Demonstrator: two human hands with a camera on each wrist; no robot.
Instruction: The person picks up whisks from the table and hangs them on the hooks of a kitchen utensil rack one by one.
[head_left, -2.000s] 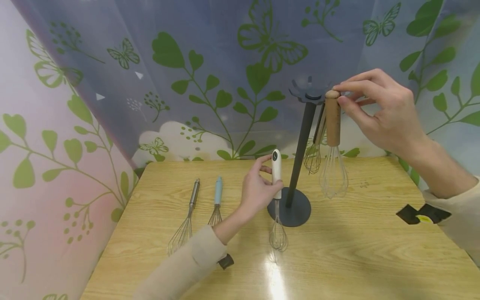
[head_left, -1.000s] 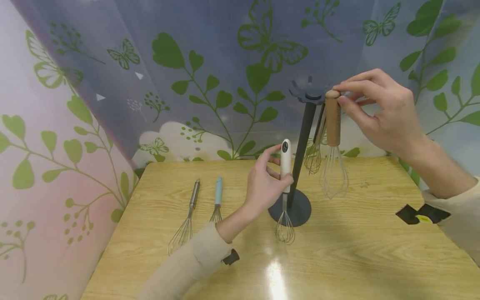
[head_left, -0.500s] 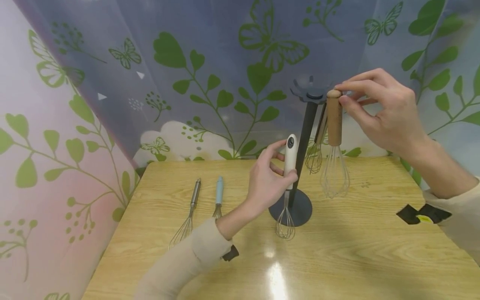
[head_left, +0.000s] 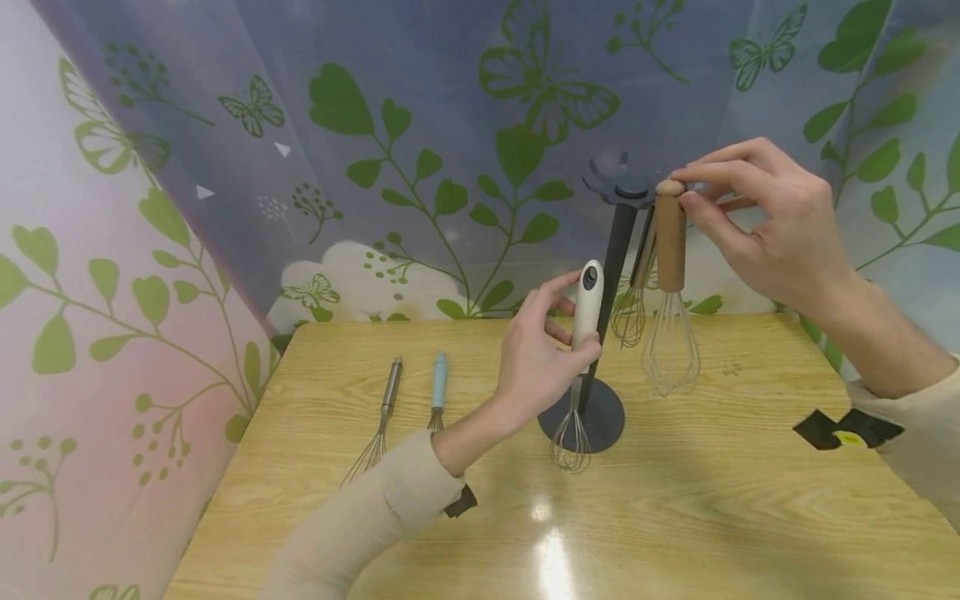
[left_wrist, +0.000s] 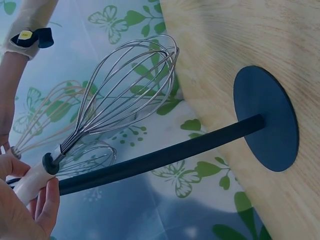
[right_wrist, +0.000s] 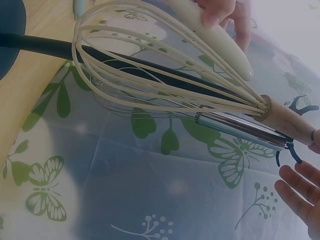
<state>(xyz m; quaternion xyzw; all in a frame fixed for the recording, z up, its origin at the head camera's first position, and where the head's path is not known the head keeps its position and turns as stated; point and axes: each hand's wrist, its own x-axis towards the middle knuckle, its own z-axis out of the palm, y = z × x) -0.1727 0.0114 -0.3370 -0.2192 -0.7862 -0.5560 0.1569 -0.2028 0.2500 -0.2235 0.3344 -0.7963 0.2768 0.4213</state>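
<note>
My left hand (head_left: pixel 542 354) grips a white-handled whisk (head_left: pixel 588 308) upright in front of the stand's pole, its wires pointing down above the round base. With thumb and fingertips, my right hand (head_left: pixel 772 221) pinches the top of a wooden-handled whisk (head_left: pixel 670 242), which hangs down beside the head of the dark utensil stand (head_left: pixel 617 250). Behind it a metal-handled whisk (right_wrist: pixel 240 131) hangs from a hook of the stand, as the right wrist view shows. In the left wrist view the white whisk's wires (left_wrist: pixel 127 85) stand clear of the pole.
On the wooden table (head_left: pixel 712 500), a steel whisk (head_left: pixel 390 387) and a blue-handled whisk (head_left: pixel 438 383) lie to the left, partly covered by my left sleeve (head_left: pixel 375 508). A curtain (head_left: pixel 420 75) with leaves and butterflies hangs behind the table.
My left hand has raised the white-handled whisk and carried it to the right, up to the stand's pole. The right hand has stayed in place on the wooden-handled whisk.
</note>
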